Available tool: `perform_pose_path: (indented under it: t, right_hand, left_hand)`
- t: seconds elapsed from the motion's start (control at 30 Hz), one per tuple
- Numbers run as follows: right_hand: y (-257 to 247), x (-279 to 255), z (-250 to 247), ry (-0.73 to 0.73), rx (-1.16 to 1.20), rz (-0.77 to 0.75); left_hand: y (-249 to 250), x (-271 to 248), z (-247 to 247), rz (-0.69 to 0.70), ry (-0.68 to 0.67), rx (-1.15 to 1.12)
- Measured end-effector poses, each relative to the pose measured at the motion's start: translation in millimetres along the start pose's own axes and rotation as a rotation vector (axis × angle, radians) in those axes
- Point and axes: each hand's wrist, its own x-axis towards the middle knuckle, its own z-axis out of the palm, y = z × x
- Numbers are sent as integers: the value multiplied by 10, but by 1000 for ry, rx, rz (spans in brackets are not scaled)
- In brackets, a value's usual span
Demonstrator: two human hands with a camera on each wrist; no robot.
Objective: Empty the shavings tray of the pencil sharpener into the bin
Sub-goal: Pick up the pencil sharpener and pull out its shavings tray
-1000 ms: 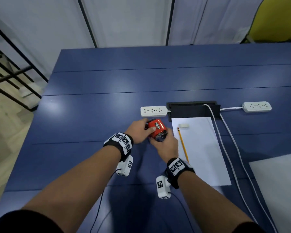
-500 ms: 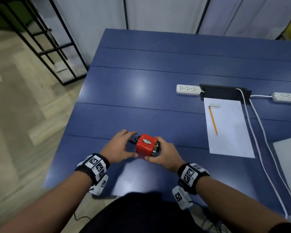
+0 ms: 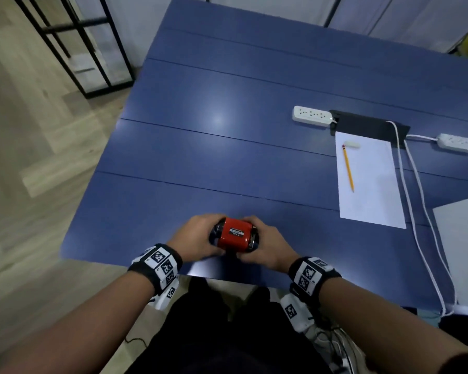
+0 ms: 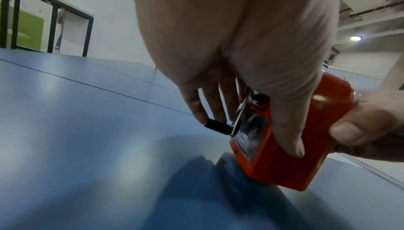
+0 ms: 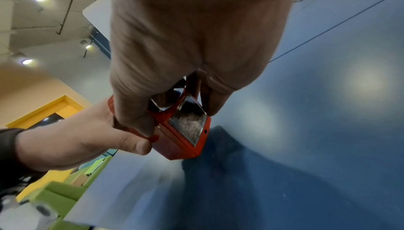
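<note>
A red pencil sharpener [image 3: 234, 235] is held just above the blue table [image 3: 227, 147], near its front edge. My left hand [image 3: 197, 238] grips its left end, where the black crank handle [image 4: 218, 126] sticks out. My right hand [image 3: 265, 245] grips its right end. In the right wrist view the clear shavings tray [image 5: 189, 126] sits closed in the sharpener [image 5: 181, 140], with pale shavings inside. In the left wrist view my thumb lies over the sharpener [image 4: 290, 156]. No bin is in view.
A white sheet [image 3: 370, 184] with a yellow pencil [image 3: 348, 168] and an eraser [image 3: 352, 144] lies at the right. Two white power strips [image 3: 311, 116] and cables [image 3: 422, 211] run beside a black cable box [image 3: 368, 126]. A black metal rack [image 3: 73, 44] stands on the floor to the left.
Both hands have carried the sharpener from beside the paper to the table's front edge, toward my body. The view has swung left and down.
</note>
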Motion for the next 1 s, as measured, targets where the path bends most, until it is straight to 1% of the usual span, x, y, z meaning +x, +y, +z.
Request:
perform_pose_path:
  t: [0.13, 0.27, 0.4, 0.5, 0.6, 0.7, 0.83, 0.93, 1.0]
  right_hand:
    - [59, 44, -30, -25, -23, -63]
    - [154, 85, -73, -53, -15, -124]
    - [236, 150, -78, -74, -32, -199]
    - [270, 213, -90, -83, -80, -242]
    - [293, 234, -84, -45, -119, -282]
    - [326, 236, -47, -7, -141, -291]
    - [335, 183, 2, 21, -108, -295]
    - [306, 133, 27, 43, -101, -299]
    - [291, 96, 43, 46, -75, -291]
  left_hand:
    - [-36, -7, 62, 15, 43, 7]
    - [-18, -14, 78, 39, 44, -10]
    - [-109, 13, 149, 48, 51, -72]
    - [-124, 51, 159, 91, 44, -9]
    - [-82, 79, 119, 93, 2, 41]
    - [-94, 86, 126, 85, -7, 67]
    - [-89, 46, 165, 86, 37, 52]
    - [-74, 33, 214, 54, 45, 2]
    - [-83, -25, 242, 38, 55, 23]
